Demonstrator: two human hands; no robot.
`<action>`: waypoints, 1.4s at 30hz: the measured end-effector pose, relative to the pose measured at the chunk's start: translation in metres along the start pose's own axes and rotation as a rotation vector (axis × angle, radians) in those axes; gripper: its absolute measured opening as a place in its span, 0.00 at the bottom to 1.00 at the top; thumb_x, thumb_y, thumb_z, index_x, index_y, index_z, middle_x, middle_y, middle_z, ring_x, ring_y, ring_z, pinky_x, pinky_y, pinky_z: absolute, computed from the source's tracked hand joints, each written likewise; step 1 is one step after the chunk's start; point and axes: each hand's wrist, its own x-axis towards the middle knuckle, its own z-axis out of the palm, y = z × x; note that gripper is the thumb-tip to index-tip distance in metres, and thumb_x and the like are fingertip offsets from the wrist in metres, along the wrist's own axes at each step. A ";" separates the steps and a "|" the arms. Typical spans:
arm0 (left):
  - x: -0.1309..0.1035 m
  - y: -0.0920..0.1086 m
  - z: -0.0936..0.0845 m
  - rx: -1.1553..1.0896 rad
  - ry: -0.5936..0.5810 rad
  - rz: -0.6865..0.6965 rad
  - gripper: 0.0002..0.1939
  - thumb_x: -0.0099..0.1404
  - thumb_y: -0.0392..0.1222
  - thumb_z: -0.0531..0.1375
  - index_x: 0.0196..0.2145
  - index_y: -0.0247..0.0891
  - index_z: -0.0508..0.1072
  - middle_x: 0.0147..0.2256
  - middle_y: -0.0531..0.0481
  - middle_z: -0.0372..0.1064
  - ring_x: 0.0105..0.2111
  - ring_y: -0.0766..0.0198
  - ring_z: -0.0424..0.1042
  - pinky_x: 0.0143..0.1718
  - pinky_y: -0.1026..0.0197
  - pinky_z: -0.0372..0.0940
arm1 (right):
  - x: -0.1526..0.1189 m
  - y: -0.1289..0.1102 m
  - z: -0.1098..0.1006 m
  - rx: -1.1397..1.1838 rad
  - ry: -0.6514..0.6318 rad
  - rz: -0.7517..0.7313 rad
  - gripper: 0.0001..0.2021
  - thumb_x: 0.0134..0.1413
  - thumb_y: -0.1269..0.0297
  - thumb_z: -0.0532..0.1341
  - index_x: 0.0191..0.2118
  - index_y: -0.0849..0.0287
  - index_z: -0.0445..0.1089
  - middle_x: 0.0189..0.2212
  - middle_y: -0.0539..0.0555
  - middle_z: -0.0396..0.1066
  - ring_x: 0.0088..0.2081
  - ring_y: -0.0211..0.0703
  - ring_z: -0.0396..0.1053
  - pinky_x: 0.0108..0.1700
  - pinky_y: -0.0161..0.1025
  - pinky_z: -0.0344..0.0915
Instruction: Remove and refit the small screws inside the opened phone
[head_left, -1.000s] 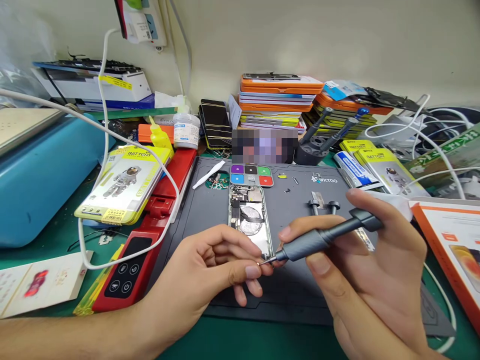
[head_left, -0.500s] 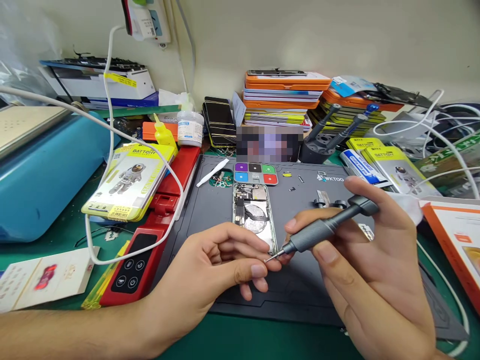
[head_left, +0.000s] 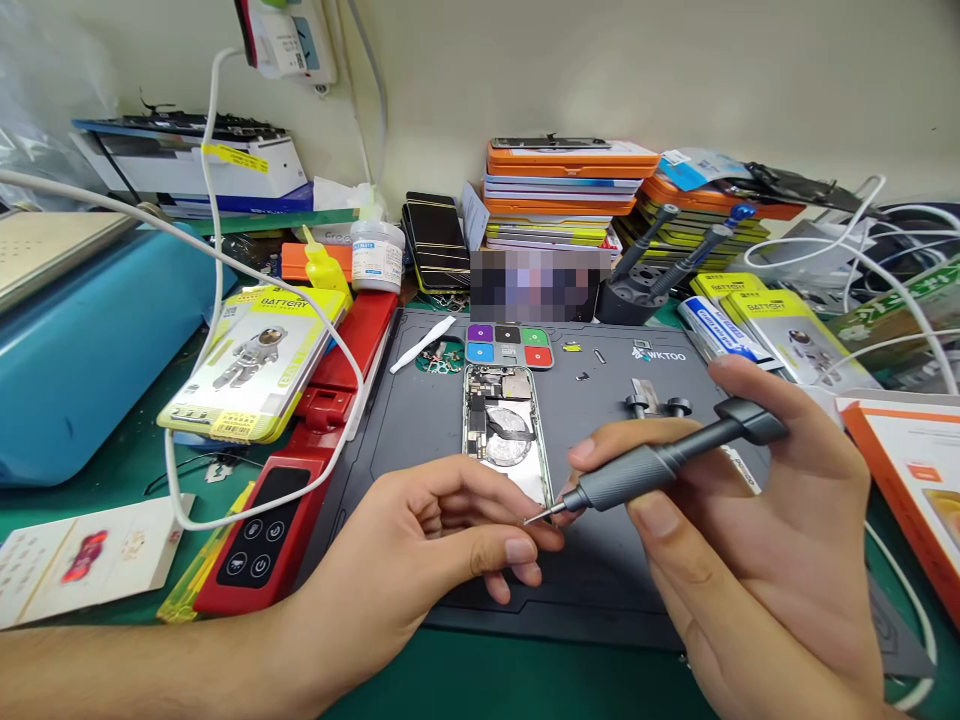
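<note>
My right hand (head_left: 735,530) holds a dark grey screwdriver (head_left: 637,467) between thumb and fingers, its thin tip pointing left and down. That tip is at the fingers of my left hand (head_left: 450,540), whose thumb and fingertips are pinched close together; anything between them is too small to make out. Just behind the hands, an opened phone (head_left: 507,430) lies on the dark mat (head_left: 600,590), its inner parts and a round silvery area showing. My left fingers cover the phone's lower edge.
Small parts and a coloured tray (head_left: 508,346) lie behind the phone, with a white pry tool (head_left: 422,345) to their left. A red device (head_left: 262,540) and battery packs (head_left: 255,365) stand left. Right are a screwdriver holder (head_left: 637,300) and a white-orange box (head_left: 911,470).
The screwdriver's handle end has shifted slightly right, and my right hand has moved a little right with it. My left hand stays nearly in place; the whole view has shifted slightly.
</note>
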 end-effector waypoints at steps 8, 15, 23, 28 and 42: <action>-0.001 0.000 0.000 -0.025 0.006 0.004 0.05 0.66 0.34 0.74 0.34 0.35 0.82 0.35 0.48 0.85 0.33 0.68 0.82 0.34 0.71 0.75 | -0.001 0.000 0.000 -0.034 0.013 -0.005 0.28 0.73 0.73 0.60 0.69 0.37 0.60 0.44 0.51 0.81 0.43 0.43 0.82 0.45 0.40 0.84; 0.000 0.000 -0.002 -0.018 0.011 -0.004 0.04 0.67 0.36 0.75 0.35 0.35 0.84 0.36 0.48 0.86 0.33 0.68 0.82 0.34 0.72 0.75 | 0.002 0.001 -0.001 -0.026 0.025 -0.015 0.28 0.71 0.75 0.61 0.68 0.40 0.62 0.43 0.51 0.82 0.45 0.42 0.82 0.47 0.38 0.84; -0.003 0.002 0.000 -0.036 0.015 -0.026 0.03 0.66 0.34 0.74 0.35 0.33 0.85 0.35 0.46 0.86 0.32 0.67 0.82 0.32 0.72 0.75 | 0.000 0.001 0.001 -0.037 0.023 -0.102 0.32 0.69 0.82 0.60 0.69 0.41 0.61 0.46 0.50 0.81 0.49 0.40 0.82 0.47 0.35 0.84; -0.002 0.001 0.000 -0.038 0.009 -0.027 0.03 0.66 0.33 0.74 0.35 0.32 0.85 0.35 0.46 0.86 0.31 0.68 0.82 0.31 0.72 0.75 | 0.001 0.002 -0.001 -0.045 0.008 -0.091 0.31 0.69 0.81 0.60 0.69 0.42 0.61 0.45 0.50 0.81 0.47 0.39 0.82 0.47 0.33 0.83; -0.002 0.001 -0.002 -0.044 -0.008 -0.026 0.04 0.67 0.34 0.74 0.34 0.33 0.84 0.36 0.46 0.86 0.32 0.67 0.83 0.31 0.72 0.74 | 0.003 0.004 -0.002 0.001 -0.012 -0.022 0.28 0.71 0.74 0.63 0.69 0.41 0.63 0.42 0.51 0.80 0.45 0.39 0.81 0.48 0.32 0.82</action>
